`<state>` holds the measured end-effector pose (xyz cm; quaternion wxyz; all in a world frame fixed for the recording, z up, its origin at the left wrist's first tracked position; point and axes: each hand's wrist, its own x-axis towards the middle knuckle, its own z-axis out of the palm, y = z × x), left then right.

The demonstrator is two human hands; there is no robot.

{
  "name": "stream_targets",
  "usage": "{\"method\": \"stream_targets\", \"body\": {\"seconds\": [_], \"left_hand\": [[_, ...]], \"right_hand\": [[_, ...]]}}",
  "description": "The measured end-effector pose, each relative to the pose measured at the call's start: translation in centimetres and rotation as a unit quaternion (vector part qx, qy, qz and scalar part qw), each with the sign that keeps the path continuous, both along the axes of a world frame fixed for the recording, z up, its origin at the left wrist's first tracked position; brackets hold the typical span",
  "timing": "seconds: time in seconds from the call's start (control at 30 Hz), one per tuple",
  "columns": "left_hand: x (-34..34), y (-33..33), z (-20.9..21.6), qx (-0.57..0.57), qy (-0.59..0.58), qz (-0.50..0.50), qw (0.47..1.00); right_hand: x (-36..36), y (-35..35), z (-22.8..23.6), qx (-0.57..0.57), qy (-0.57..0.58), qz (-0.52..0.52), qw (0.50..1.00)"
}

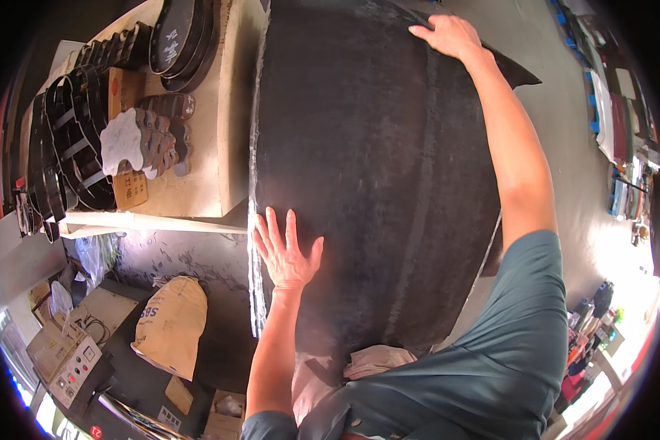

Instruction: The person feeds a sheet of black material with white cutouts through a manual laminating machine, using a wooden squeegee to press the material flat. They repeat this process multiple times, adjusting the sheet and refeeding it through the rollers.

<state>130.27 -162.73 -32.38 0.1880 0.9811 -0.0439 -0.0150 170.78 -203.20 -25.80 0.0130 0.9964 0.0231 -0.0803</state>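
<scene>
Head view is showing one large dark sheet (374, 169) of rubbery-looking material lying spread across the middle of the picture, with two paler seams running along its length and a frayed whitish edge down its left side. Two bare hands are resting on it. Left hand (286, 253) is lying flat near the sheet's left edge, its fingers (273, 229) spread wide and gripping nothing, palm pressing down on the surface. Right hand (451, 35) is reaching to the far end of the sheet, its fingers curling over the top edge there; how tightly they are closing on that edge cannot be told. Just beside the sheet, on the left, one pale bench (205, 169) is carrying a row of dark curved strips (70, 139) standing on edge, too many and too overlapped to count, a stack of flat wavy-edged pieces (150, 139) with one white one on top, and several dark oval plates (183, 37) leaning together at its far corner. Below the bench, one tan sack (172, 326) is sitting on the floor, with one small control box (77, 367) near it.
</scene>
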Motion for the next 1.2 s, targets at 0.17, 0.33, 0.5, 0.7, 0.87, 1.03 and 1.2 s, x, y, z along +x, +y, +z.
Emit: {"method": "stream_targets", "body": {"seconds": [0.17,0.33,0.5,0.7,0.87,1.03,1.2], "left_hand": [[0.0,0.0,0.1,0.009,-0.021,-0.001,1.0],[-0.4,-0.1,-0.8,0.021,-0.008,0.013,1.0],[-3.5,2.0,-2.2,-0.016,0.017,-0.032,0.999],[-17.0,6.7,-0.6,-0.218,-0.01,0.074,0.973],[-22.4,9.5,4.5,-0.416,-0.039,0.126,0.9],[-19.3,15.8,12.0,-0.56,-0.238,-0.079,0.79],[-33.3,22.6,11.6,-0.772,-0.164,-0.081,0.609]], "right_hand": [[-13.0,2.5,-0.2,0.07,0.067,0.139,0.986],[-31.7,5.5,-0.5,0.126,0.103,0.211,0.964],[-47.9,8.2,3.8,0.171,0.229,0.266,0.921],[-63.1,13.6,12.1,0.278,0.332,0.294,0.852],[-71.8,20.0,18.3,0.299,0.397,0.329,0.803],[-78.2,26.3,24.5,0.224,0.425,0.396,0.782],[-84.8,33.2,29.2,0.334,0.34,0.529,0.702]]}}
